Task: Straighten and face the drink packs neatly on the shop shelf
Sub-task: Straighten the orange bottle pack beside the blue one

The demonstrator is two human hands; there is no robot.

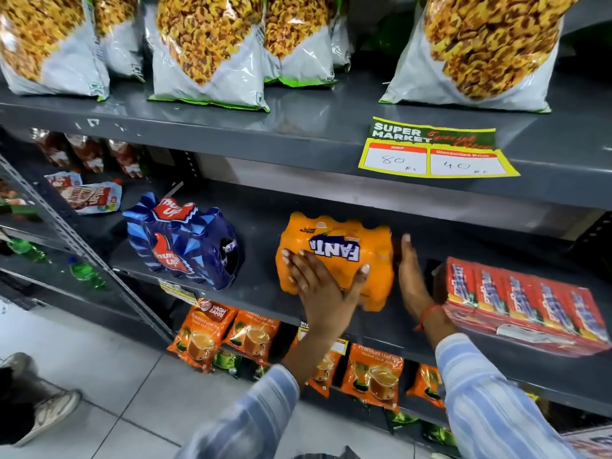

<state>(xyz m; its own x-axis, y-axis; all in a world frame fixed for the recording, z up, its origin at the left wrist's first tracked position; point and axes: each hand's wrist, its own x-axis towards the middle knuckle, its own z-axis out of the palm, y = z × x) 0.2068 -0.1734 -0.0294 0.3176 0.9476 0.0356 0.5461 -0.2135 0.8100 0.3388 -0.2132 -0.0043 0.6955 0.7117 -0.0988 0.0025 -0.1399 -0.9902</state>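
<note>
An orange Fanta pack (pixel 341 246) lies on the middle shelf (pixel 261 286) with its logo upside down. My left hand (pixel 321 286) rests flat on its front left face, fingers spread. My right hand (pixel 412 279) presses flat against the pack's right side, fingers pointing into the shelf. A blue Thums Up pack (pixel 185 243) sits apart to the left, turned at an angle. A red shrink-wrapped pack of drink cartons (pixel 523 306) lies to the right, close to my right wrist.
Snack bags (pixel 205 51) fill the upper shelf above a yellow price tag (pixel 437 154). Orange tea packets (pixel 205 336) stand on the lower shelf. Sachets (pixel 89 197) lie at the far left. Someone's shoe (pixel 49 415) is on the tiled floor, bottom left.
</note>
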